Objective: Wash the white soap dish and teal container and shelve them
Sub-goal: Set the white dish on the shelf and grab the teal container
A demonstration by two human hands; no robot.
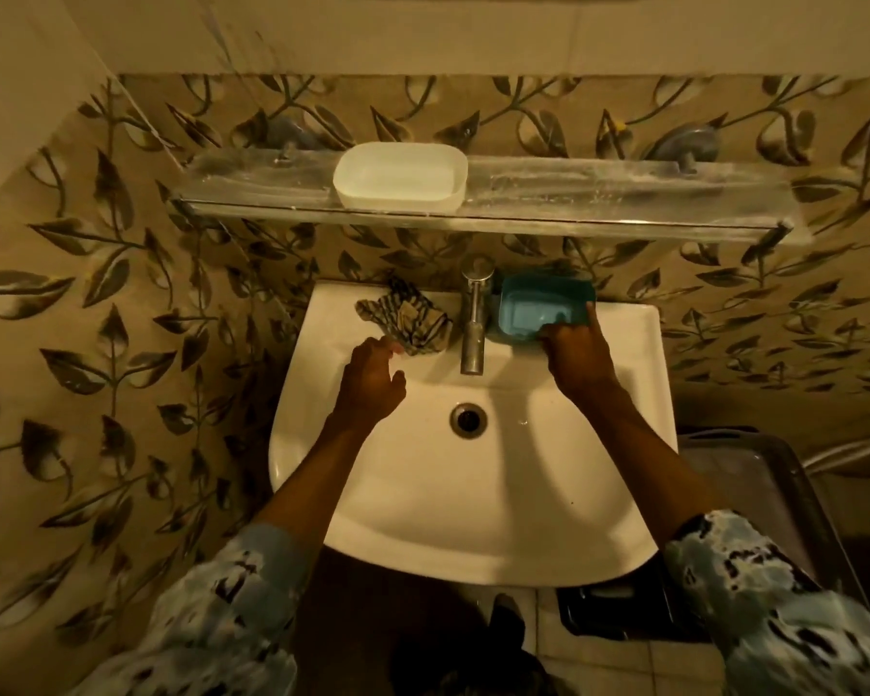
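Observation:
The white soap dish (400,175) stands on the glass shelf (598,190) above the sink, left of the shelf's middle. The teal container (541,306) sits on the sink's back ledge, just right of the tap. My right hand (576,356) grips its near right edge, one finger stretched up along the right side. My left hand (372,381) hovers over the left of the basin with relaxed fingers, its fingertips touching the near corner of a patterned cloth (405,319).
The white sink (473,494) has a chrome tap (474,319) at the back and a drain (468,419) in the middle. Leaf-patterned tiles cover the wall. A grey bin or tub (774,494) stands at the right of the sink.

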